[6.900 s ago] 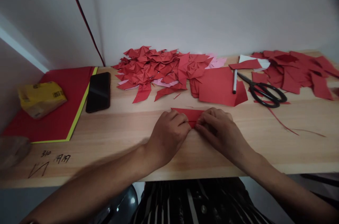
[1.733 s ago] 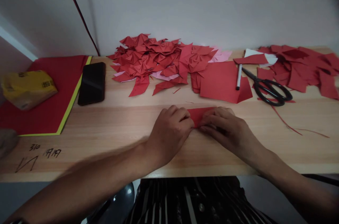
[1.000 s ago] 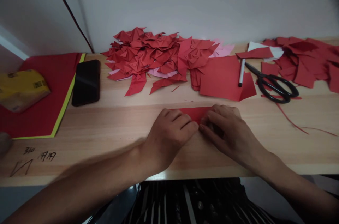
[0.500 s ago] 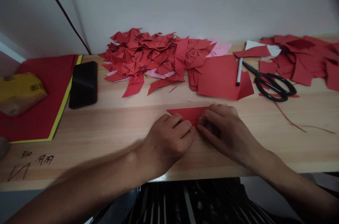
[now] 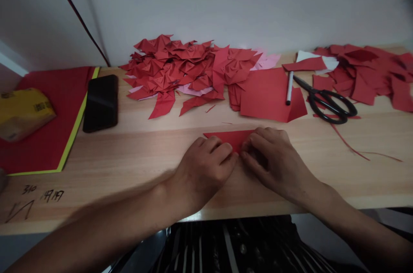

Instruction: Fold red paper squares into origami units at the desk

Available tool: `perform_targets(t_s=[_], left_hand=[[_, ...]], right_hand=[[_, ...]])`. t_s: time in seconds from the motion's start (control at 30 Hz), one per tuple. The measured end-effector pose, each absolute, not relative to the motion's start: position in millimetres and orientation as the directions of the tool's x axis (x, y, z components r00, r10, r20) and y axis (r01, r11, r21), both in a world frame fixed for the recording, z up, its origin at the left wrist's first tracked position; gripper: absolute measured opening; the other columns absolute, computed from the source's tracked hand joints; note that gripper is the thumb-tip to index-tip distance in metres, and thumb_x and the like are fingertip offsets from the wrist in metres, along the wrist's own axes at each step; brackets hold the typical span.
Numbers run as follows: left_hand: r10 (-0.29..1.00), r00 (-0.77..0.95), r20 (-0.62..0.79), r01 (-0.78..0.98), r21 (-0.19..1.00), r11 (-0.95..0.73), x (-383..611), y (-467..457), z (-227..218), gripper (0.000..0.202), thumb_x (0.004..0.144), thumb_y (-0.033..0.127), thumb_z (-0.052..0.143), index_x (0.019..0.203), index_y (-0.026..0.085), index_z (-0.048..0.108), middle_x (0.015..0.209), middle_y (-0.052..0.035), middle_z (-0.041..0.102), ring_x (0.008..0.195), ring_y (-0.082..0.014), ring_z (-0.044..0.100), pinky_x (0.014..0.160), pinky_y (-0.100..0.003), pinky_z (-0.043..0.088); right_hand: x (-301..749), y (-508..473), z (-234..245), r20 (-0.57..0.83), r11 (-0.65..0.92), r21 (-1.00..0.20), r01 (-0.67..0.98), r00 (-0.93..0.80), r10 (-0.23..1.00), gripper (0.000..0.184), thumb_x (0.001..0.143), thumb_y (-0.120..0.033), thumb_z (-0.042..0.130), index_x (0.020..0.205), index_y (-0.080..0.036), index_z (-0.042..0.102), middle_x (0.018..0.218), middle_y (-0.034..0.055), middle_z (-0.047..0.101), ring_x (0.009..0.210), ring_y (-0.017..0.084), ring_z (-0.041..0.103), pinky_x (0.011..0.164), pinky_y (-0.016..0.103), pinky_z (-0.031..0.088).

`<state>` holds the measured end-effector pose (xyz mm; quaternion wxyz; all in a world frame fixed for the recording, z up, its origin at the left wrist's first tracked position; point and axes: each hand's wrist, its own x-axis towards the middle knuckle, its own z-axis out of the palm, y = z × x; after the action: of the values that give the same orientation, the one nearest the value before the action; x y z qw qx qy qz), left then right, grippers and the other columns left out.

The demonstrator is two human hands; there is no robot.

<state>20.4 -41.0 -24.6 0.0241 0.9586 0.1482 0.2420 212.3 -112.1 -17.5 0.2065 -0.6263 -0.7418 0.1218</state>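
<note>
A folded piece of red paper lies flat on the wooden table, its straight long edge facing the wall and its pointed left corner showing. My left hand is closed, with curled fingers pressed on the paper's near left side. On its right part rests my right hand, also closed, thumb and fingertips gripping the near edge. The two hands' fingertips almost meet at the paper's near middle. Both hands cover much of the sheet, so its lower outline is hidden.
Folded red paper pieces are heaped along the wall. Right of them lie a red sheet, a marker, black-handled scissors and cut red pieces. A black phone and a yellow packet are at left.
Both hands stay on the paper with only slight finger shifts. The view has moved a little, so the scissors and red pieces at right appear slightly further left.
</note>
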Motion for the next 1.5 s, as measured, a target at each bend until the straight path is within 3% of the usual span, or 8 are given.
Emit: perform_targets(t_s=[0.3,0.53,0.63,0.8,0.97,1.2,1.37,1.5], left_hand=[[0.299,0.846,0.442,0.277,0.114,-0.954,20,-42,-24,0.014,0.094,0.012,0.055,0.092,0.015,0.069,0.088,-0.004,0.068,0.084,-0.019,0.057,0.068,-0.033,0.046],[0.278,0.855,0.437,0.267,0.089,-0.96,20,-40,-22,0.018,0.095,0.012,0.052,0.089,0.015,0.068,0.085,-0.0036,0.067,0.082,-0.0178,0.058,0.067,-0.032,0.046],[0.265,0.856,0.444,0.252,0.091,-0.964,20,-39,-22,0.017,0.094,0.012,0.053,0.09,0.014,0.069,0.086,-0.0042,0.068,0.083,-0.0184,0.059,0.067,-0.031,0.047],[0.271,0.86,0.432,0.247,0.111,-0.963,20,-39,-24,0.015,0.093,0.012,0.055,0.09,0.014,0.069,0.087,-0.0046,0.069,0.083,-0.0186,0.06,0.07,-0.032,0.05],[0.293,0.851,0.437,0.255,0.146,-0.956,18,-39,-24,0.012,0.092,0.012,0.057,0.09,0.014,0.068,0.098,-0.0053,0.07,0.094,-0.0202,0.06,0.079,-0.034,0.051],[0.39,0.825,0.409,0.249,0.356,-0.901,19,-28,-25,0.013,0.092,0.027,0.06,0.094,0.015,0.064,0.091,-0.0044,0.068,0.088,-0.0179,0.059,0.081,-0.033,0.051],[0.321,0.818,0.476,0.253,0.204,-0.946,24,-28,-30,0.014,0.095,0.019,0.054,0.096,0.017,0.067,0.084,-0.0016,0.066,0.082,-0.0166,0.058,0.076,-0.031,0.048],[0.297,0.815,0.497,0.271,0.127,-0.954,27,-29,-31,0.02,0.096,0.015,0.05,0.089,0.016,0.068,0.08,-0.0021,0.064,0.079,-0.0168,0.057,0.072,-0.031,0.047]], right_hand=[[212,-113,-22,0.175,0.181,-0.369,0.912,-0.123,0.977,0.011,0.088,-0.018,0.054,0.077,-0.019,0.053,0.076,0.0051,0.055,0.077,0.024,0.051,0.071,0.039,0.034],[217,-112,-21,0.192,0.206,-0.446,0.871,-0.132,0.972,0.01,0.088,-0.012,0.051,0.092,-0.018,0.058,0.084,0.0055,0.061,0.082,0.023,0.055,0.075,0.039,0.038],[223,-119,-17,0.171,0.243,-0.489,0.838,-0.181,0.968,0.018,0.095,-0.017,0.051,0.109,-0.018,0.061,0.09,0.0058,0.061,0.088,0.022,0.055,0.079,0.038,0.041],[223,-142,-14,0.174,0.301,-0.326,0.896,-0.257,0.951,0.031,0.097,-0.025,0.053,0.128,-0.027,0.062,0.114,0.0093,0.06,0.104,0.027,0.053,0.088,0.043,0.042],[218,-149,-18,0.203,0.304,-0.262,0.916,-0.256,0.945,0.035,0.098,-0.024,0.053,0.131,-0.027,0.062,0.115,0.0093,0.063,0.104,0.027,0.055,0.087,0.043,0.044],[228,-132,-27,0.314,0.348,-0.313,0.884,-0.249,0.916,0.024,0.096,-0.025,0.058,0.117,-0.025,0.07,0.103,0.0082,0.067,0.094,0.023,0.058,0.081,0.038,0.045],[227,-115,-25,0.355,0.387,-0.323,0.864,-0.268,0.895,0.016,0.096,-0.024,0.057,0.096,-0.021,0.073,0.095,0.0072,0.069,0.089,0.022,0.058,0.081,0.039,0.044],[228,-107,-21,0.379,0.443,-0.335,0.832,-0.311,0.871,0.017,0.096,-0.022,0.057,0.093,-0.019,0.073,0.093,0.0073,0.07,0.088,0.022,0.059,0.082,0.038,0.045]])
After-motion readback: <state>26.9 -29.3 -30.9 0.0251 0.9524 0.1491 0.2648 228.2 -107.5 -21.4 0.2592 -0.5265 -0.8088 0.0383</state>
